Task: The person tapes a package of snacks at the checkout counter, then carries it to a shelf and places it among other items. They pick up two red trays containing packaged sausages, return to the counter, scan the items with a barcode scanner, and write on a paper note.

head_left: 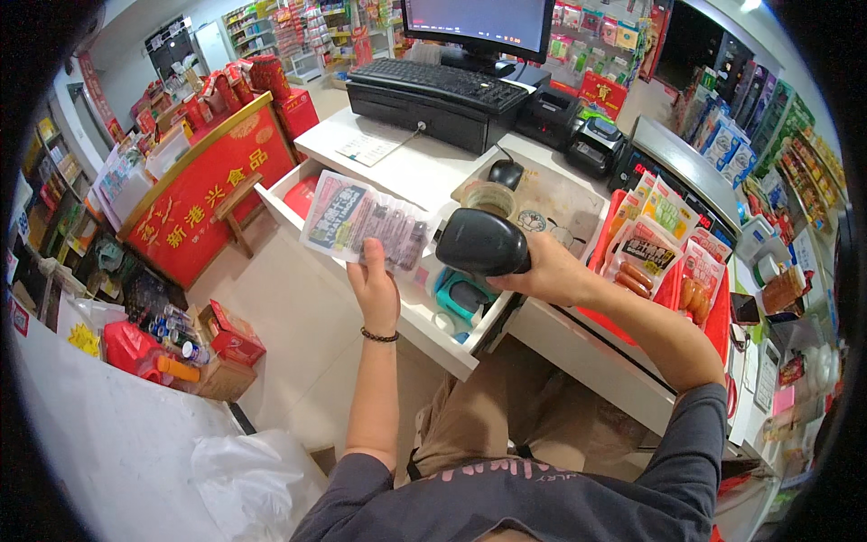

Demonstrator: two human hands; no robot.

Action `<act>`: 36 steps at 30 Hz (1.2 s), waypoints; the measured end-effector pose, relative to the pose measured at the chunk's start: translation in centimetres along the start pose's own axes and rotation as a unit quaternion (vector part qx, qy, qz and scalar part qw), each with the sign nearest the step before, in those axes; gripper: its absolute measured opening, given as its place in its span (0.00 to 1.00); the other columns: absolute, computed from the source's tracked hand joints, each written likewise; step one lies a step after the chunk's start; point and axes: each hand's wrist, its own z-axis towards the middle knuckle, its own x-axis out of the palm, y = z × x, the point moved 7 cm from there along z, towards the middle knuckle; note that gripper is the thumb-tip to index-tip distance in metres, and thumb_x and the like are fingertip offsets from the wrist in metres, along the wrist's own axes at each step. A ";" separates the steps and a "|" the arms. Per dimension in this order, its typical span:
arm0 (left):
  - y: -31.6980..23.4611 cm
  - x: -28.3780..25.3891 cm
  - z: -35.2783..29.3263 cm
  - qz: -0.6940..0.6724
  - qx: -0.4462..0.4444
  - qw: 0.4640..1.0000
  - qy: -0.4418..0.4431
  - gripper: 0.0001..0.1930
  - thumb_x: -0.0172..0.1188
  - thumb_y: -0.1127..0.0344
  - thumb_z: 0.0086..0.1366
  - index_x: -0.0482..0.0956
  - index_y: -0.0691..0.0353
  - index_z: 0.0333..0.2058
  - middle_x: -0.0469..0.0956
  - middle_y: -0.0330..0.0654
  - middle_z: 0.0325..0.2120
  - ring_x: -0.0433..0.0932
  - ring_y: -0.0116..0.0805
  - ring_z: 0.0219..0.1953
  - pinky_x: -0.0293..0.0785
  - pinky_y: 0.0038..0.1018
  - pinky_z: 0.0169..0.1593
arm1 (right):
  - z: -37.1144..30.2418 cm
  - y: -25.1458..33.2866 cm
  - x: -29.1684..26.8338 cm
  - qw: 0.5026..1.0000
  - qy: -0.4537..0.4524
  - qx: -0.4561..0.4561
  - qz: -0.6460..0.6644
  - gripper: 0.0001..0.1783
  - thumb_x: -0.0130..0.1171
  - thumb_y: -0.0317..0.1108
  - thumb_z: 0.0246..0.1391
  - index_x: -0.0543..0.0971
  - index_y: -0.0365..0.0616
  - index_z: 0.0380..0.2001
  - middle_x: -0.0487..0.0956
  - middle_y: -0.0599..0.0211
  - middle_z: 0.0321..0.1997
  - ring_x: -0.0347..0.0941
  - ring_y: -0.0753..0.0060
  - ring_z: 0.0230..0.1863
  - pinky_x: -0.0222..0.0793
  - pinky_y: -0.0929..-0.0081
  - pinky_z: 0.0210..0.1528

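My left hand is closed on the lower edge of a flat, clear packet with a printed panel and a row of dark sticks inside. It is held up over an open white drawer. A black handheld barcode scanner is in the grip of my right hand, its head close to the packet's right end but apart from it. The scanner's handle is mostly hidden by my fingers. To the right of that hand, a red tray holds several packets of sausages.
The pulled-out drawer contains a teal item. On the counter stand a roll of tape, a mouse, a keyboard on a black cash drawer, a monitor and a scale.
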 end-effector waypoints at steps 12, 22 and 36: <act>2.5 10.6 5.0 0.108 -0.039 0.971 0.211 0.16 0.50 0.69 0.66 0.64 0.68 0.51 0.72 0.41 0.43 0.72 0.30 0.43 0.68 0.28 0.50 | -4.4 0.3 -1.6 0.972 -0.154 0.079 0.159 0.21 0.65 0.29 0.44 0.75 0.37 0.43 0.80 0.63 0.35 0.73 0.76 0.38 0.68 0.74 0.45; 13.0 22.7 5.2 0.465 -0.010 0.810 0.357 0.24 0.59 0.63 0.55 0.64 0.72 0.46 0.74 0.63 0.42 0.71 0.58 0.49 0.67 0.41 0.51 | -10.9 0.6 -0.6 0.938 -0.257 -0.046 0.228 0.17 0.65 0.24 0.44 0.73 0.33 0.39 0.77 0.66 0.33 0.70 0.80 0.35 0.68 0.78 0.39; 8.2 35.3 -1.9 0.348 0.300 0.735 0.500 0.14 0.57 0.65 0.57 0.77 0.66 0.40 0.76 0.51 0.38 0.73 0.49 0.44 0.68 0.37 0.48 | -13.9 -2.9 -1.2 0.870 -0.357 -0.009 0.341 0.19 0.66 0.32 0.49 0.72 0.39 0.42 0.74 0.74 0.37 0.67 0.81 0.39 0.66 0.78 0.43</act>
